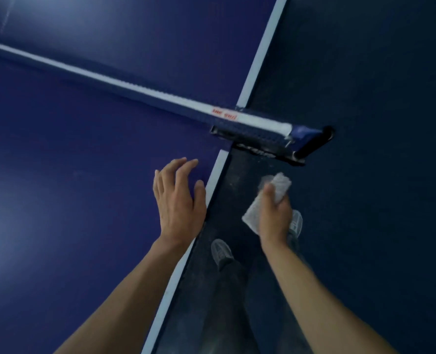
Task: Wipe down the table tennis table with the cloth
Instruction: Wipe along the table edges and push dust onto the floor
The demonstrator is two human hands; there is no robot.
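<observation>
Table tennis table [71,175]: dark blue top with a white border line along its side edge; far and near ends cut off by the frame; a faint thin white line shows at the far left.

Net [135,83]: dark mesh under a white top band, running from upper left down to the table's side edge.

Left hand [178,200]: fingers straight and spread, holding nothing, palm down over the blue top just inside the white border; whether it touches the surface cannot be told.

Net label [224,114]: small red writing on the white band near the post; too blurred to read.

Shoes [220,252]: grey, on the floor beside the table; the second one is mostly hidden behind the right hand.

Cloth [280,185]: white, bunched, held off the table over the floor, below the net clamp; both ends stick out of the fist.

Right hand [275,215]: fingers and thumb curled round the cloth, seen from the back.

Net clamp [311,144]: black post and bracket overhanging the table edge; detail blurred.

Floor [365,98]: dark, dim, with pale specks near the clamp
</observation>
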